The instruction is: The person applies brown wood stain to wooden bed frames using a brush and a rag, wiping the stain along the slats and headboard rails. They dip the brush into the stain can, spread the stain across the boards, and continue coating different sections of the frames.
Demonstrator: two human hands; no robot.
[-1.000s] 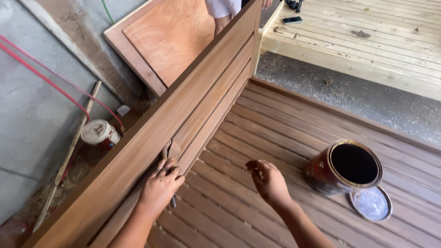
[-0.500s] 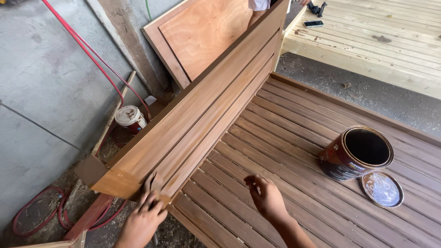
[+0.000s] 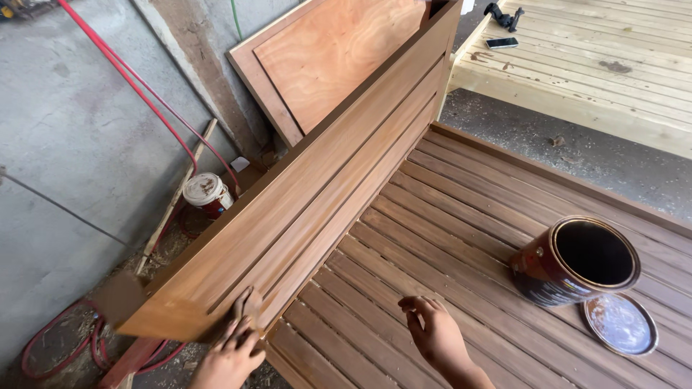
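A small pad (image 3: 247, 304) is pinched by the left hand (image 3: 229, 356) against the slatted backrest (image 3: 317, 216); the right hand (image 3: 435, 335) hovers open. The open can (image 3: 577, 263) beyond it could be knocked over.

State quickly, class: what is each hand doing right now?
Left hand: pressing a small pad against the slatted backboard.
Right hand: loosely curled, holding nothing, above the stained slats.
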